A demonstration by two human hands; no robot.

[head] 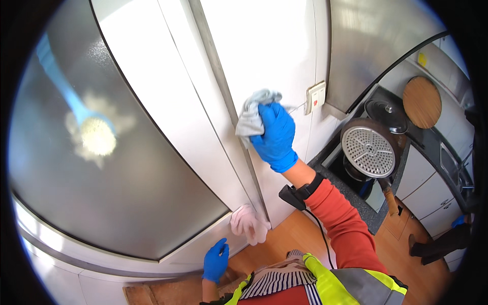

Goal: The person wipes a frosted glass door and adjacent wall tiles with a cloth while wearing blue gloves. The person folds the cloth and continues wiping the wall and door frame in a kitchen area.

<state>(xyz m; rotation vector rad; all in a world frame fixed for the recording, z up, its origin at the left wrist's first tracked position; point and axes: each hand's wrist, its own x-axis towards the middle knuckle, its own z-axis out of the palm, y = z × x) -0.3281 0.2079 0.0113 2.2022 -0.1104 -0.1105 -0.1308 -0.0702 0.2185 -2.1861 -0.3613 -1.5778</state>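
My right hand (pixel 275 135), in a blue glove, grips a crumpled light grey cloth (pixel 253 116). The cloth is against the grey strip (pixel 223 84) at the edge of the white tiled wall (pixel 267 45). Low on the left, my left hand (pixel 216 261), also blue-gloved, hangs with its fingers apart, holding nothing. Just above and to the right of it, a pink cloth (pixel 249 224) hangs near the bottom of the white frame, beside a frosted panel (pixel 126 183). A switch plate (pixel 315 98) is on the wall right of the grey cloth.
On the right, a pan (pixel 396 141) and a perforated metal disc (pixel 369 152) sit over the stove. A dark lid (pixel 387 114) and a round wooden board (pixel 422 102) are behind. Another person's legs (pixel 436 246) show at far right. A wooden object (pixel 141 295) lies bottom left.
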